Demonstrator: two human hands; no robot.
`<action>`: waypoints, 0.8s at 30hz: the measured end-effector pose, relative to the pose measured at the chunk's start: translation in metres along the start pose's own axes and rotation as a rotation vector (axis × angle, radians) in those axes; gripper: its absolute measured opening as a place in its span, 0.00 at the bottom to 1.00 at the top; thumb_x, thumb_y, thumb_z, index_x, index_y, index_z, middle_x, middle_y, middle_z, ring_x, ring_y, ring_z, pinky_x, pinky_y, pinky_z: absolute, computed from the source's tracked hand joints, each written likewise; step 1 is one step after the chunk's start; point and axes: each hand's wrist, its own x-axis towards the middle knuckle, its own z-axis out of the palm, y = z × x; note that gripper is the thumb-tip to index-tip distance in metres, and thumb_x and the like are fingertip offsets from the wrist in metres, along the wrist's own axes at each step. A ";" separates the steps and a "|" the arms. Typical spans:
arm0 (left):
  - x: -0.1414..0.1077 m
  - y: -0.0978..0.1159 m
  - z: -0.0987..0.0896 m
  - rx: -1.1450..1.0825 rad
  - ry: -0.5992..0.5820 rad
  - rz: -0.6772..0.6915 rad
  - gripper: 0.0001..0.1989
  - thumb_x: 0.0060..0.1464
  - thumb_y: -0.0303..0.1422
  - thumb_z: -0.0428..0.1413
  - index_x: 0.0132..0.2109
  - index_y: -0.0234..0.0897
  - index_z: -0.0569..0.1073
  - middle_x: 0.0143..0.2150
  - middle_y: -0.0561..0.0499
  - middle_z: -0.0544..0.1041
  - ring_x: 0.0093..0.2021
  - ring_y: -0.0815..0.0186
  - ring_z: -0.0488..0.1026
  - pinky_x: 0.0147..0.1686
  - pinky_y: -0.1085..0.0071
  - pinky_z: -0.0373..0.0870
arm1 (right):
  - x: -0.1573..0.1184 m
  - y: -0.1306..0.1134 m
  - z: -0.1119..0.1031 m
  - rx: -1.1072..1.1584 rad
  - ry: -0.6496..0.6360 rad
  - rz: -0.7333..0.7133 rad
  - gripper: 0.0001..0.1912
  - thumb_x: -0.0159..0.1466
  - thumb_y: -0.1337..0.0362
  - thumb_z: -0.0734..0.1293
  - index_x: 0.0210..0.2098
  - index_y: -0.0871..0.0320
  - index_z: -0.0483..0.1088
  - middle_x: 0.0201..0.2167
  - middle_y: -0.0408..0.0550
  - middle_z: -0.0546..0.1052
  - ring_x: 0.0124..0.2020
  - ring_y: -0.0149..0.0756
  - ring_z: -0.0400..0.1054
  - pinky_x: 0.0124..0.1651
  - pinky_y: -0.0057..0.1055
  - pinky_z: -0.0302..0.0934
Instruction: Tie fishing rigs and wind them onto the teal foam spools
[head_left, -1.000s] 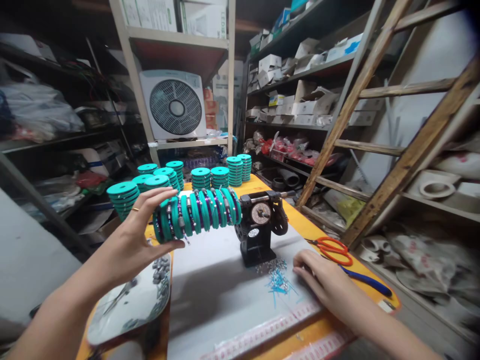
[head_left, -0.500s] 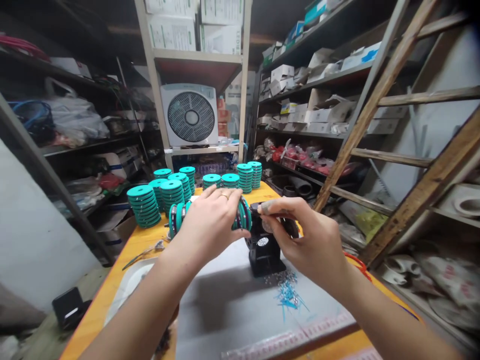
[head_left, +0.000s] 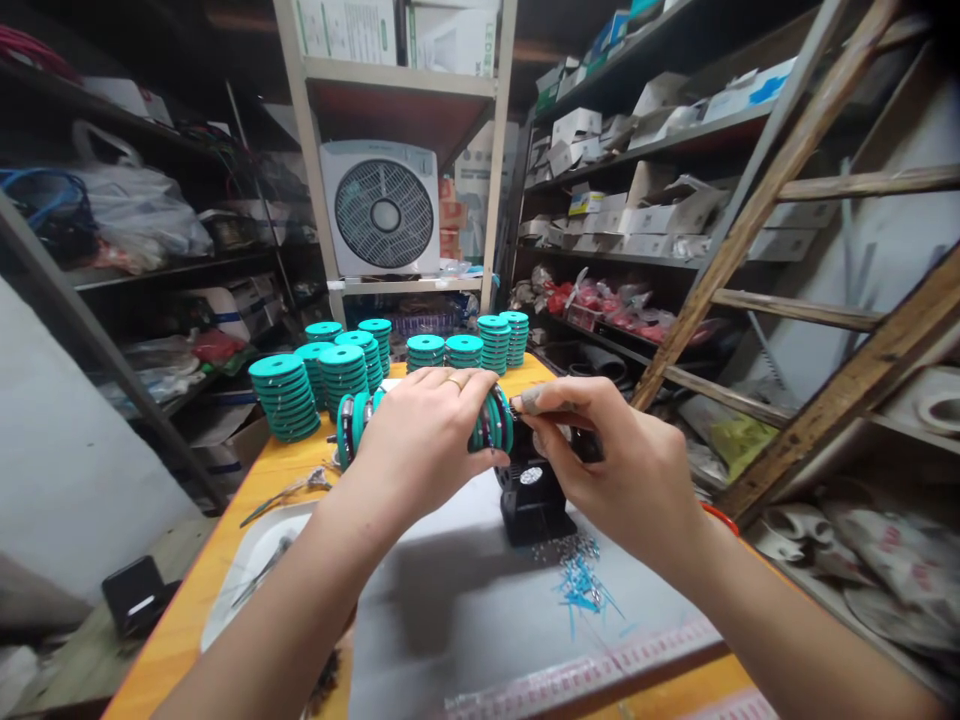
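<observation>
My left hand (head_left: 431,420) curls over a sideways row of teal spools (head_left: 496,420), fingers on top and thumb at the near side. It covers the middle of the row. That row sits beside a small black machine (head_left: 534,500) on a stand. Just right of the end spool, my right hand (head_left: 592,430) pinches thumb and index finger together; whatever is between them is too small to make out. Below the machine, a small heap of blue and silver slender pieces (head_left: 583,585) lies on the grey mat (head_left: 450,620).
Stacks of teal spools (head_left: 283,400) stand along the back of the yellow table (head_left: 285,480). At left are a white tray (head_left: 225,590) and a thin tool (head_left: 281,495). A clear ruler (head_left: 585,675) lies in front. A wooden ladder (head_left: 750,250) leans at right, and a box fan (head_left: 382,205) stands behind.
The head view has tilted down slightly. My right fingertips have come a little closer to the end spool. My left hand keeps its hold on the row.
</observation>
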 end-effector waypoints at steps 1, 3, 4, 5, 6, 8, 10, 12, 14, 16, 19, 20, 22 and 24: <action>0.000 0.000 0.000 -0.003 0.000 0.000 0.32 0.45 0.46 0.62 0.55 0.36 0.65 0.52 0.47 0.74 0.51 0.54 0.71 0.50 0.58 0.68 | 0.000 0.000 0.000 -0.020 0.004 -0.010 0.09 0.62 0.74 0.64 0.41 0.58 0.62 0.36 0.43 0.75 0.33 0.27 0.72 0.37 0.22 0.65; 0.000 0.000 0.000 -0.007 -0.002 -0.001 0.32 0.46 0.45 0.62 0.55 0.36 0.65 0.52 0.47 0.74 0.51 0.54 0.71 0.51 0.58 0.68 | 0.000 0.000 0.000 -0.062 0.004 -0.032 0.09 0.62 0.74 0.64 0.40 0.58 0.62 0.36 0.42 0.75 0.32 0.26 0.71 0.36 0.21 0.64; 0.000 0.000 0.000 -0.008 -0.003 -0.003 0.32 0.46 0.45 0.62 0.55 0.36 0.65 0.52 0.47 0.74 0.51 0.54 0.71 0.51 0.58 0.68 | 0.000 0.000 0.001 -0.080 0.001 -0.043 0.09 0.62 0.74 0.64 0.40 0.58 0.62 0.35 0.42 0.75 0.31 0.25 0.71 0.35 0.21 0.63; 0.000 0.000 0.001 -0.008 -0.004 -0.003 0.32 0.46 0.45 0.62 0.55 0.36 0.65 0.52 0.47 0.74 0.51 0.54 0.71 0.51 0.58 0.68 | 0.000 0.000 0.001 -0.093 -0.004 -0.053 0.09 0.62 0.74 0.64 0.40 0.58 0.62 0.35 0.42 0.75 0.31 0.25 0.71 0.35 0.21 0.63; 0.000 0.000 0.001 -0.007 -0.004 -0.003 0.33 0.46 0.45 0.62 0.56 0.36 0.65 0.52 0.47 0.74 0.51 0.54 0.71 0.51 0.58 0.68 | -0.001 0.000 0.001 -0.101 -0.011 -0.063 0.09 0.62 0.74 0.64 0.40 0.58 0.62 0.35 0.42 0.74 0.31 0.25 0.70 0.35 0.21 0.62; 0.000 0.000 0.002 0.006 0.006 -0.009 0.35 0.45 0.46 0.63 0.56 0.34 0.65 0.51 0.46 0.75 0.51 0.53 0.71 0.51 0.59 0.67 | -0.001 0.001 0.002 -0.105 -0.016 -0.088 0.09 0.62 0.74 0.64 0.40 0.58 0.61 0.33 0.42 0.74 0.31 0.25 0.70 0.35 0.21 0.62; -0.001 0.000 0.002 0.026 0.022 -0.018 0.36 0.43 0.46 0.64 0.57 0.33 0.65 0.50 0.45 0.75 0.51 0.53 0.71 0.50 0.60 0.68 | -0.001 0.001 0.003 -0.102 -0.011 -0.114 0.08 0.62 0.75 0.63 0.39 0.58 0.61 0.32 0.41 0.74 0.31 0.25 0.69 0.35 0.21 0.61; -0.001 0.000 0.002 0.032 0.022 -0.012 0.35 0.43 0.46 0.64 0.56 0.33 0.65 0.49 0.46 0.76 0.50 0.53 0.71 0.48 0.60 0.69 | -0.001 0.001 0.003 -0.108 -0.003 -0.136 0.08 0.62 0.75 0.63 0.38 0.58 0.61 0.32 0.41 0.74 0.31 0.25 0.69 0.35 0.21 0.61; -0.001 0.000 0.001 0.027 0.014 0.003 0.33 0.44 0.45 0.63 0.55 0.34 0.66 0.48 0.46 0.76 0.49 0.53 0.72 0.46 0.60 0.70 | -0.001 0.001 0.004 -0.125 -0.010 -0.151 0.09 0.62 0.75 0.64 0.38 0.58 0.61 0.32 0.41 0.74 0.32 0.25 0.70 0.35 0.21 0.61; 0.000 -0.001 0.000 0.022 0.007 0.003 0.32 0.45 0.45 0.63 0.54 0.35 0.66 0.47 0.47 0.76 0.48 0.53 0.72 0.44 0.60 0.70 | -0.002 0.002 0.004 -0.139 -0.017 -0.167 0.10 0.61 0.75 0.64 0.39 0.58 0.61 0.33 0.42 0.74 0.34 0.26 0.70 0.37 0.22 0.61; 0.000 -0.001 0.000 0.018 -0.002 -0.011 0.31 0.45 0.45 0.63 0.53 0.35 0.66 0.46 0.46 0.77 0.49 0.53 0.72 0.44 0.61 0.70 | -0.004 0.003 0.005 -0.136 -0.028 -0.182 0.10 0.62 0.76 0.63 0.40 0.58 0.61 0.34 0.42 0.74 0.36 0.28 0.70 0.40 0.24 0.62; 0.001 -0.001 0.000 0.018 -0.005 -0.013 0.31 0.45 0.45 0.63 0.53 0.34 0.66 0.46 0.46 0.76 0.49 0.53 0.72 0.45 0.61 0.69 | -0.004 0.004 0.006 -0.131 -0.034 -0.186 0.11 0.62 0.77 0.62 0.40 0.58 0.61 0.34 0.43 0.74 0.37 0.28 0.70 0.42 0.24 0.63; 0.001 -0.001 0.000 0.017 -0.004 -0.014 0.32 0.45 0.45 0.63 0.53 0.34 0.66 0.47 0.45 0.76 0.49 0.53 0.72 0.45 0.62 0.69 | -0.006 0.005 0.007 -0.114 -0.067 -0.205 0.11 0.62 0.78 0.62 0.41 0.59 0.61 0.36 0.45 0.74 0.40 0.30 0.69 0.45 0.26 0.63; 0.001 0.000 0.001 0.016 0.001 -0.013 0.31 0.46 0.45 0.62 0.53 0.34 0.66 0.46 0.45 0.76 0.49 0.53 0.72 0.45 0.62 0.69 | -0.008 0.006 0.007 -0.091 -0.114 -0.245 0.11 0.62 0.78 0.61 0.42 0.61 0.61 0.39 0.49 0.73 0.44 0.33 0.68 0.49 0.30 0.63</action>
